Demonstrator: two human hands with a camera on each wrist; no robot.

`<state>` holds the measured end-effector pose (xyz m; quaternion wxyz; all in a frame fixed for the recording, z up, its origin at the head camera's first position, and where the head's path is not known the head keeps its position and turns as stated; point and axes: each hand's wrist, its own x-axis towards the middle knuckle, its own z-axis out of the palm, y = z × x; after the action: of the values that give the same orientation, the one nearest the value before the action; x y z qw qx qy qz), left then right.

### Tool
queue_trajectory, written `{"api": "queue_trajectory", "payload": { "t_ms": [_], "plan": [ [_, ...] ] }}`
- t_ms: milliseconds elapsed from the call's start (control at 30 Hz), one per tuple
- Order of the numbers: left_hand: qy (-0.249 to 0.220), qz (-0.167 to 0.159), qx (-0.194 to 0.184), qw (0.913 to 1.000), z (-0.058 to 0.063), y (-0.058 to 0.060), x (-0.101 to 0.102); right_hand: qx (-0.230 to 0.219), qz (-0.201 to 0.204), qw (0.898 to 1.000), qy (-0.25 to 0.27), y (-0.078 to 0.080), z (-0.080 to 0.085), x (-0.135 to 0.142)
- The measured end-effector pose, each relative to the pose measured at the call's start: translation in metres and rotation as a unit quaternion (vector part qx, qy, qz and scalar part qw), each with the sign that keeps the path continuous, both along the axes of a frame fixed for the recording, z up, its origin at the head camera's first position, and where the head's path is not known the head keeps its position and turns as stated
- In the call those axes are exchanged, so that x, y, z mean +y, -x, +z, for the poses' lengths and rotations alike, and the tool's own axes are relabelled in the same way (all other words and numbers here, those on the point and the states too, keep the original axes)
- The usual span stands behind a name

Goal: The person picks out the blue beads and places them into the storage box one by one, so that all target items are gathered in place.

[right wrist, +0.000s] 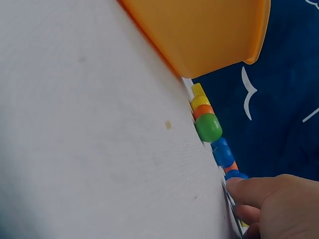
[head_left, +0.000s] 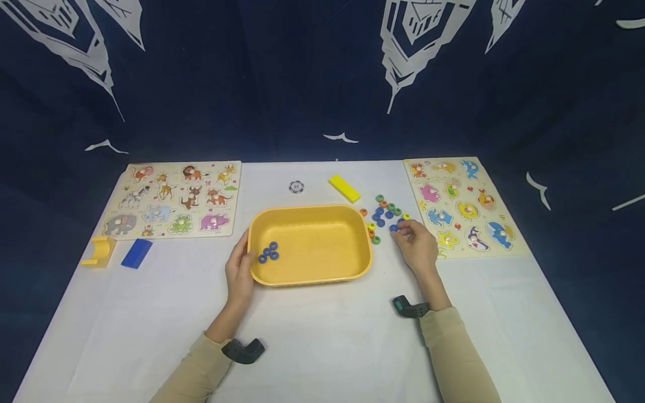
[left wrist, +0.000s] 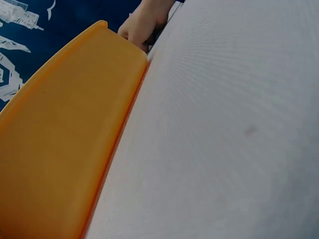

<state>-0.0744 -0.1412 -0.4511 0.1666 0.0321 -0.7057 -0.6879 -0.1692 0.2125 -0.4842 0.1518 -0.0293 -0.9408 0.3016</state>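
Note:
My left hand (head_left: 240, 275) grips the left end of a yellow tray (head_left: 312, 280), its thumb at the rim. Inside the tray, near that hand, lie several blue ring beads (head_left: 274, 245). Beyond the tray's right end, my right hand (head_left: 418, 247) is down at a loose group of beads, with thumb and index finger pinching a blue bead (head_left: 393, 228). Around it are green beads (head_left: 375, 240), orange beads (head_left: 364, 212), yellow beads (head_left: 371, 226) and more blue ones. In the right wrist view, the fingertips (right wrist: 235, 185) partly hide a blue bead.
Animal puzzle boards lie at the left (head_left: 171, 198) and right (head_left: 466, 207) of the white table (head_left: 322, 336). A yellow block (head_left: 345, 188) and a round chip (head_left: 296, 187) sit behind the tray. A blue block (head_left: 136, 253) and a yellow curved block (head_left: 99, 252) are at left.

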Motion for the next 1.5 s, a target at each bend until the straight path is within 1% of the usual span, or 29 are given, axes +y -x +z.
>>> {"api": "queue_trajectory", "payload": {
  "t_ms": [133,200,267,433,500,567,667,733,867,1000,1100,1167,1233,1400,1467,1500],
  "plan": [
    [-0.008,-0.003,0.001,1.0000,0.000,0.000,-0.001,0.006,0.016,0.999,0.043,-0.004,0.006,-0.003],
    [-0.013,-0.004,0.000,0.9999,0.000,0.000,-0.001,0.017,0.033,0.997,0.064,-0.007,0.013,-0.007],
    [-0.014,-0.005,-0.001,0.9999,-0.001,0.000,-0.001,0.036,0.055,0.995,0.073,-0.010,0.024,-0.015],
    [-0.015,-0.007,-0.003,0.9999,-0.002,0.002,-0.002,0.092,0.133,0.985,0.068,-0.017,0.059,-0.050],
    [-0.015,-0.008,-0.003,0.9998,-0.002,0.002,-0.003,0.104,0.170,0.978,0.064,-0.017,0.070,-0.068],
    [-0.017,-0.009,-0.002,0.9998,-0.002,0.003,-0.002,0.105,0.206,0.971,0.059,-0.016,0.078,-0.085],
    [-0.013,-0.010,-0.001,0.9999,-0.008,0.006,-0.004,0.078,0.260,0.961,0.048,-0.014,0.084,-0.113],
    [-0.008,-0.010,0.000,0.9999,-0.015,0.008,-0.006,0.045,0.283,0.958,0.030,-0.011,0.085,-0.131],
    [0.004,-0.004,0.003,1.0000,-0.026,0.011,-0.008,-0.035,0.310,0.950,-0.005,-0.007,0.081,-0.163],
    [0.004,0.001,0.002,1.0000,-0.029,0.011,-0.008,-0.098,0.325,0.940,-0.036,-0.006,0.071,-0.189],
    [0.001,-0.002,0.002,1.0000,-0.029,0.011,-0.008,-0.131,0.331,0.933,-0.062,-0.006,0.064,-0.201],
    [0.002,-0.004,-0.001,1.0000,-0.027,0.010,-0.008,-0.150,0.333,0.928,-0.068,-0.006,0.060,-0.206],
    [0.000,-0.004,-0.006,1.0000,-0.020,0.008,-0.007,-0.162,0.340,0.924,-0.065,-0.006,0.058,-0.208],
    [0.004,-0.002,-0.017,0.9998,-0.001,0.002,-0.002,-0.160,0.370,0.913,-0.055,-0.004,0.054,-0.206],
    [0.008,0.000,-0.015,0.9999,0.001,0.001,-0.002,-0.160,0.379,0.910,-0.055,-0.004,0.054,-0.203],
    [0.008,0.000,-0.015,0.9999,0.000,0.001,-0.002,-0.158,0.381,0.909,-0.054,-0.004,0.055,-0.202]
  ]
}}
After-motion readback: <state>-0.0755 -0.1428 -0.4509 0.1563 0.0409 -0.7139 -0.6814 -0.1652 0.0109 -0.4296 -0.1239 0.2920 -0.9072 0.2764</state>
